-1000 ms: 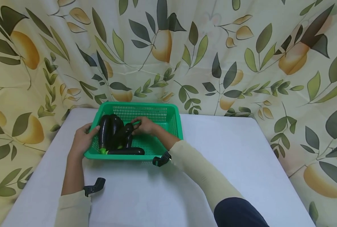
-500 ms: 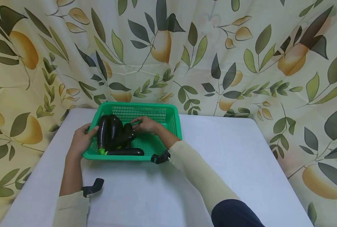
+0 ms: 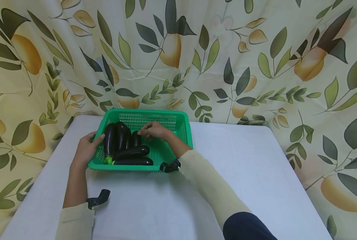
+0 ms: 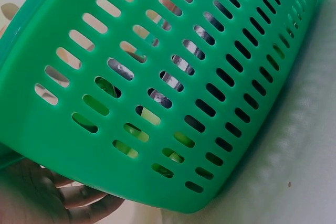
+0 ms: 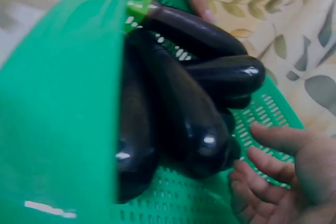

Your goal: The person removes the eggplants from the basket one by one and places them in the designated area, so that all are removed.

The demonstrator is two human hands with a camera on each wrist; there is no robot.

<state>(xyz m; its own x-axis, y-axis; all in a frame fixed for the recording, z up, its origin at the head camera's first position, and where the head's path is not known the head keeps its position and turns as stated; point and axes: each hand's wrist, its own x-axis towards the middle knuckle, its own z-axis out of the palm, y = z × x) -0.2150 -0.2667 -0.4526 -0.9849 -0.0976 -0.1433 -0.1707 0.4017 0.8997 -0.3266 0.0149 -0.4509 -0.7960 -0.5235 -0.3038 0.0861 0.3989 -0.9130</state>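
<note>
Several glossy dark eggplants lie in the left half of a green plastic basket [image 3: 184, 133]. The leftmost eggplant [image 3: 109, 143] points its green stem end at the front. Two others, a front eggplant [image 3: 133, 161] and the eggplant behind it [image 3: 132, 152], lie crosswise. My left hand [image 3: 86, 148] grips the basket's left rim, thumb on top; its fingers [image 4: 84, 203] show under the rim in the left wrist view. Inside the basket, my right hand [image 3: 154, 130] is at the end of a short eggplant [image 3: 136, 138]. In the right wrist view its thumb and fingers are loosely bent and spread apart.
The basket stands on a white-covered table [image 3: 226, 156] near its back edge. A patterned curtain [image 3: 214, 60] with leaves and fruit hangs behind and around the table. Black cameras sit on both wrists, the right camera [image 3: 170, 165] close to the basket's front rim.
The eggplant at my right hand has come down from a slant to lie crosswise behind the front one. My right hand has let go of it. The left hand keeps its place.
</note>
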